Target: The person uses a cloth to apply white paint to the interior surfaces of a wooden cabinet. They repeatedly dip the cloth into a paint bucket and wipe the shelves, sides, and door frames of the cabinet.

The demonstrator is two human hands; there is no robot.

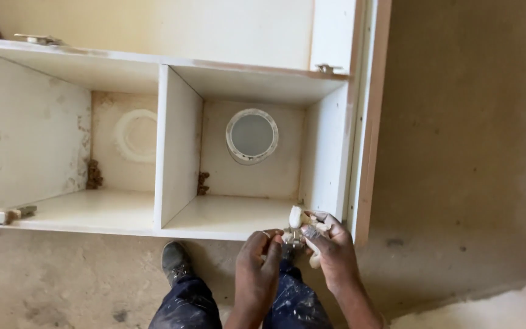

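Observation:
My left hand [260, 263] and my right hand [331, 247] meet in front of me, low in the head view. Between them they hold a small metal hinge [294, 236] smeared with white filler. The right hand's fingers wrap around the pale, lumpy end of it, and the left hand's fingertips pinch the other side. Both hands sit just below the front edge of a white cabinet [171, 146], near its right-hand compartment.
The cabinet has two open compartments, each with a round hole in the back panel [251, 135]. Hinges remain at the left edge [12, 213] and top [327, 68]. My shoe [175, 262] and paint-spattered trousers stand on the dusty concrete floor. A bare wall [464, 140] lies to the right.

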